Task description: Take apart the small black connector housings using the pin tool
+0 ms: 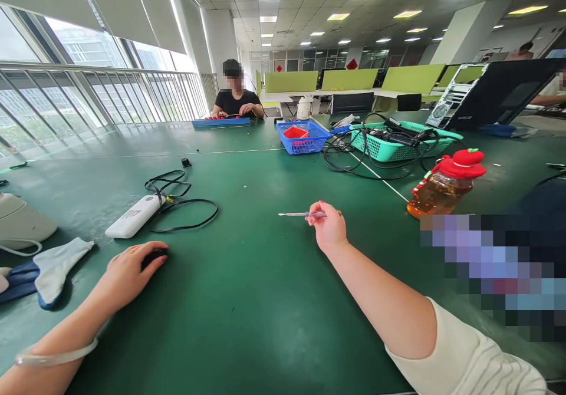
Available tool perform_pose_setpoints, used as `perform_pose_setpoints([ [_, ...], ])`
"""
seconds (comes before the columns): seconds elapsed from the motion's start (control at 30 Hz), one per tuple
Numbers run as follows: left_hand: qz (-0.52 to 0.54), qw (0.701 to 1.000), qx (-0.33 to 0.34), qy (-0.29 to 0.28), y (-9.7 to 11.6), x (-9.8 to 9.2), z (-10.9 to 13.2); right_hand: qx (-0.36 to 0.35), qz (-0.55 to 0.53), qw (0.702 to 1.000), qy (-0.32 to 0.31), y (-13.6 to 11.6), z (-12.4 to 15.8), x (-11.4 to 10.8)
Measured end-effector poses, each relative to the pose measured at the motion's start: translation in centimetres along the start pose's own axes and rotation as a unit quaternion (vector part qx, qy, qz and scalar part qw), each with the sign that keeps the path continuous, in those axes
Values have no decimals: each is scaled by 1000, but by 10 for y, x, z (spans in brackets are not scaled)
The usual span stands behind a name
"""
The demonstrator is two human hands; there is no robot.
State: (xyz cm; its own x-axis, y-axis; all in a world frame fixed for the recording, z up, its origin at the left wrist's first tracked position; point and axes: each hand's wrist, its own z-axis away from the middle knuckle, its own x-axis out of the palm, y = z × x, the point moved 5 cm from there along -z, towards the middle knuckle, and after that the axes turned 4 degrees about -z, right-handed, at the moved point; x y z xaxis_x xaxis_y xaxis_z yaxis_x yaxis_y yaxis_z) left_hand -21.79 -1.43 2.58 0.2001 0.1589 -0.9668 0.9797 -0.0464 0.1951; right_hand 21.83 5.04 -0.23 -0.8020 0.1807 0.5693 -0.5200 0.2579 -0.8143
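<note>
My right hand (328,225) is closed around the clear, pinkish handle of a small screwdriver (294,214). Its thin metal shaft points left, above the green tabletop (247,300). On the left, my left hand (128,274) curls over a small black object (154,257), gripped between thumb and fingers; its kind is mostly hidden. Just beyond that hand lies a white power bank (135,216) with a black cable (201,201) looped beside it.
Blue-and-white gloves (62,268) lie at the left. Farther off stand a blue basket (303,144) and a green basket (375,147) with tangled black cables. A red-lidded jar (442,191) stands at the right. Across the table sits a person (239,97).
</note>
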Motion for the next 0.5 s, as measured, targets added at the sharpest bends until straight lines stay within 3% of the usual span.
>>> perform_pose_setpoints([
  [0.23, -3, 999, -9, 49, 4, -11, 7, 2, 27, 1000, -16, -1, 1, 3],
  [0.5, -51, 979, -45, 191, -1, -32, 28, 18, 18, 999, -29, 0, 3, 4],
])
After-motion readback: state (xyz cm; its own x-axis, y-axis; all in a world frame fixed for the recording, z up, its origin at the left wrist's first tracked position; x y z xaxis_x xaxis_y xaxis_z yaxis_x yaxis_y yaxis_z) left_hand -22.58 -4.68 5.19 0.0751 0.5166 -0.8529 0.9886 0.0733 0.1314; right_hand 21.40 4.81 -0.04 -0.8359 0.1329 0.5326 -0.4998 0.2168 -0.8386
